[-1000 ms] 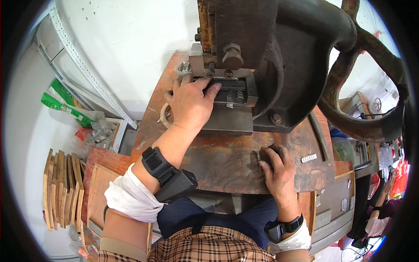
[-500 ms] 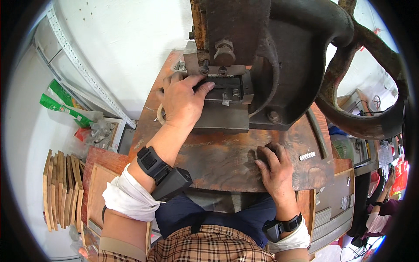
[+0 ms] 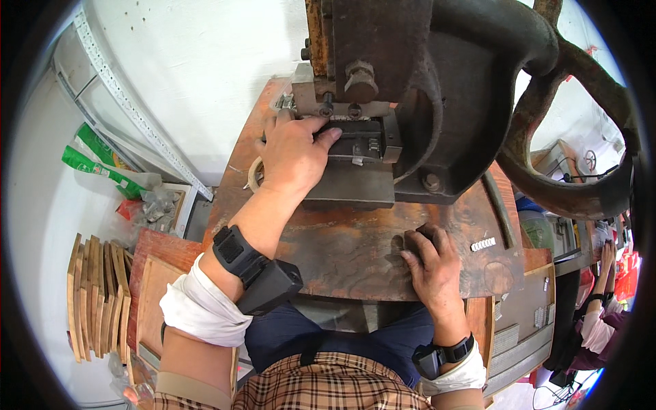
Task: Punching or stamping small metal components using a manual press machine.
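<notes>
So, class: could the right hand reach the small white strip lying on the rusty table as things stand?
Probably yes: the right hand rests flat just beside the white strip, with only bare table between them.

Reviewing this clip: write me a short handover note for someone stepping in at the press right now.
Left hand: reaches into the press, fingertips on the dark die block under the ram; whether it pinches a part cannot be seen.
Right hand: lies palm-down on the rusty work plate, over something small and dark.
A row of small pale pieces lies right of that hand.
Done or left: the picture does not show any finished parts clearly.
</notes>
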The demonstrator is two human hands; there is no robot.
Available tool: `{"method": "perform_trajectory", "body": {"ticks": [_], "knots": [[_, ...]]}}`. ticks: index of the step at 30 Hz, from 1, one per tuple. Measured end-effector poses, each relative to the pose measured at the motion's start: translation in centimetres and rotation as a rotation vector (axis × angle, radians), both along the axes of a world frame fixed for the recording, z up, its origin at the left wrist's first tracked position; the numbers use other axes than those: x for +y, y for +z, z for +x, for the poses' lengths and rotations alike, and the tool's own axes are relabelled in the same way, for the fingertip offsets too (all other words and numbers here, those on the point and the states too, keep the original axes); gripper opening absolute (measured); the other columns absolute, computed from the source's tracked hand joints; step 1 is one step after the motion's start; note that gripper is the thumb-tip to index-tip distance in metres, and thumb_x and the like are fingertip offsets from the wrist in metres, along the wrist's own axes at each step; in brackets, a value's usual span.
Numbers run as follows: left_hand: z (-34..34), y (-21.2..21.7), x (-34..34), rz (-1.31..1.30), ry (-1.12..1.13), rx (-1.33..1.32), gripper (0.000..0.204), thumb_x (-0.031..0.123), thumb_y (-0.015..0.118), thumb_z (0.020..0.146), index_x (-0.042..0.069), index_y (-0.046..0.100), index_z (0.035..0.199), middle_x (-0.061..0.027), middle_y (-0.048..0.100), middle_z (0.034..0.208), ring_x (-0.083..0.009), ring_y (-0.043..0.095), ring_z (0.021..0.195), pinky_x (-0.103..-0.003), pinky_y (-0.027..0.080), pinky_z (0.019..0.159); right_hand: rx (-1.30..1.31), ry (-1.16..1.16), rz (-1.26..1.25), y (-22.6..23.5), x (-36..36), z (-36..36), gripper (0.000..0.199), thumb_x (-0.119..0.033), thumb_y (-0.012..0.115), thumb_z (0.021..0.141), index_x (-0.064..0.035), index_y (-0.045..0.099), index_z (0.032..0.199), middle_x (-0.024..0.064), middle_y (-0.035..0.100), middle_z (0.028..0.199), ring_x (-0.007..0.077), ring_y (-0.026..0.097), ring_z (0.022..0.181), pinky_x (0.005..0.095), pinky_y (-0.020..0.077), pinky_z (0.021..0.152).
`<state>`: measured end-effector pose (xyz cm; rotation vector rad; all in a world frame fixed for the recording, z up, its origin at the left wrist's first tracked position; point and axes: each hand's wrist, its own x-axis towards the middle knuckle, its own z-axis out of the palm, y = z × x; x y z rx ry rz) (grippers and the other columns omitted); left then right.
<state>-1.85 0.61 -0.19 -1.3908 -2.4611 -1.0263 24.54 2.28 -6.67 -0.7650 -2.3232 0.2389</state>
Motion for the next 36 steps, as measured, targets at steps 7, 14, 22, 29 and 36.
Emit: {"method": "perform_trajectory", "body": {"ticks": [7, 14, 22, 29, 36], "knots": [[-1.7, -0.4, -1.0, 0.065, -0.139, -0.064, 0.030, 0.037, 0.068, 0.085, 0.018, 0.073, 0.107, -0.0155, 0.061, 0.107, -0.0356, 0.048, 0.113, -0.051, 0.034, 0.093, -0.013, -0.002, 0.007, -0.1, 0.0, 0.2, 0.034, -0.012, 0.074, 0.072, -0.0037, 0.064, 0.104, 0.0158, 0.058, 0.106, 0.0344, 0.057, 0.094, 0.0427, 0.0488, 0.081], [-3.1, -0.2, -1.7, 0.036, -0.145, -0.001, 0.027, 0.034, 0.068, 0.084, 0.017, 0.073, 0.105, -0.0143, 0.061, 0.103, -0.0333, 0.049, 0.110, -0.049, 0.032, 0.094, -0.012, 0.017, 0.006, 0.1, 0.0, 0.0, 0.034, -0.013, 0.074, 0.072, -0.0041, 0.064, 0.104, 0.0158, 0.059, 0.104, 0.0355, 0.057, 0.094, 0.0435, 0.0486, 0.081], [-2.2, -0.2, -0.9, 0.062, -0.150, -0.066, 0.027, 0.032, 0.070, 0.083, 0.015, 0.074, 0.103, -0.0131, 0.061, 0.101, -0.0319, 0.049, 0.109, -0.047, 0.030, 0.096, -0.011, 0.019, 0.021, -0.2, 0.2, 0.4, 0.032, -0.015, 0.075, 0.072, -0.0052, 0.065, 0.101, 0.0136, 0.060, 0.100, 0.0337, 0.057, 0.090, 0.0425, 0.0482, 0.079], [-3.1, -1.1, -0.8, 0.068, -0.175, -0.099, 0.029, 0.035, 0.067, 0.085, 0.013, 0.073, 0.104, -0.0145, 0.060, 0.107, -0.0337, 0.049, 0.113, -0.051, 0.032, 0.095, 0.027, 0.044, 0.004, 0.3, -0.1, 0.2, 0.035, -0.014, 0.075, 0.071, -0.0054, 0.064, 0.103, 0.0137, 0.060, 0.101, 0.0337, 0.057, 0.093, 0.0424, 0.0481, 0.081], [-0.7, 1.0, 0.1, -0.186, -0.078, 0.056, 0.034, 0.040, 0.058, 0.091, 0.011, 0.070, 0.105, -0.0195, 0.060, 0.112, -0.0394, 0.048, 0.116, -0.062, 0.034, 0.093, 0.033, 0.068, 0.030, 0.3, 0.0, 0.2, 0.036, -0.013, 0.074, 0.072, -0.0045, 0.063, 0.105, 0.0152, 0.059, 0.105, 0.0353, 0.057, 0.096, 0.0430, 0.0488, 0.084]]}}
